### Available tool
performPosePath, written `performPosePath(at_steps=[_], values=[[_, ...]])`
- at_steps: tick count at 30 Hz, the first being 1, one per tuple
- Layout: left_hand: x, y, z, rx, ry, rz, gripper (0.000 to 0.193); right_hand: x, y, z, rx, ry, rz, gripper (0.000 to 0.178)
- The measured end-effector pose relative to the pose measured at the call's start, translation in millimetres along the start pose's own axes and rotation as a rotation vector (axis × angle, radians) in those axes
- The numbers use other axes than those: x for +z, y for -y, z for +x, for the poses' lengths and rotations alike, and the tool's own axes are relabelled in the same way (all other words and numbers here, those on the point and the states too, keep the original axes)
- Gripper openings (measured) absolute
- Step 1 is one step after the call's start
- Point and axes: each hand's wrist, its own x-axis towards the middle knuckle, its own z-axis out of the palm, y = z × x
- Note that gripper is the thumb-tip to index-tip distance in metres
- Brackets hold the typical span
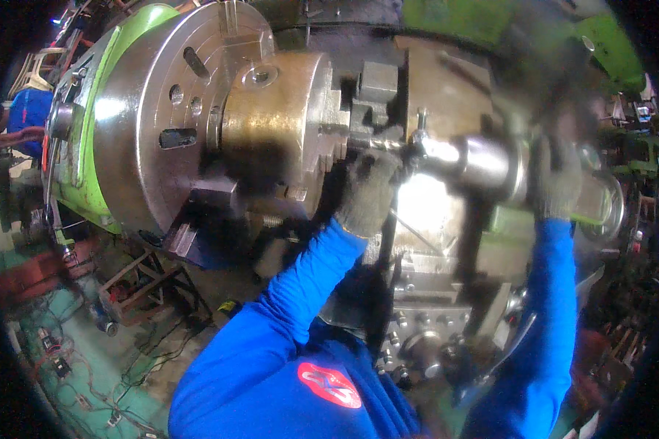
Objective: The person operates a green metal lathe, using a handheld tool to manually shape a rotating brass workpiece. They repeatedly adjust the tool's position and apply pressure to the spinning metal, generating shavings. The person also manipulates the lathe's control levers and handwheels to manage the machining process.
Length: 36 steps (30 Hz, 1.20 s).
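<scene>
My left hand (pixel 371 192), in a grey work glove, is raised to a drill bit (pixel 385 144) with its fingers closed at the bit's underside; the fingertips are dark and partly hidden. The bit points left from a shiny metal holder (pixel 483 164) on the right. Facing it is a brass-toned chuck (pixel 274 110) with stepped jaws, in front of a large round lathe faceplate (pixel 150 121). My right hand (pixel 559 179), also gloved, is at the right end of the holder. Its fingers are smeared by motion, so their grip does not show.
Below the holder lies a bright flat metal slide (pixel 425 208), with a bolted tool carriage (pixel 425 333) nearer me. A green machine housing (pixel 88 161) stands behind the faceplate. A rusty metal frame (pixel 150 285) and loose cables (pixel 88 399) are on the green floor at left.
</scene>
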Motion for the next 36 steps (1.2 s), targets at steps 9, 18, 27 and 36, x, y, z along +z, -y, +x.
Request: performPosePath(at_steps=[9, 18, 27, 36], values=[[44.4, -31.0, 8.0, -0.079, -0.175, 0.05, 0.016, -2.1, -0.6, -0.9, 0.008, -0.005, -0.003, 0.031], [5.2, -4.5, 18.7, 0.041, -0.065, 0.336, 0.027, -5.2, 3.1, 1.8, 0.115, 0.082, -0.009, 0.035], [24.9, -12.2, 13.9, -0.072, -0.185, -0.167, 0.032, -4.4, 0.6, -1.1, 0.094, 0.045, 0.055, 0.037], [10.8, -3.1, 20.7, -0.031, -0.209, 0.065, 0.038, -5.3, 5.5, 1.7, 0.065, 0.008, 0.024, 0.031]])
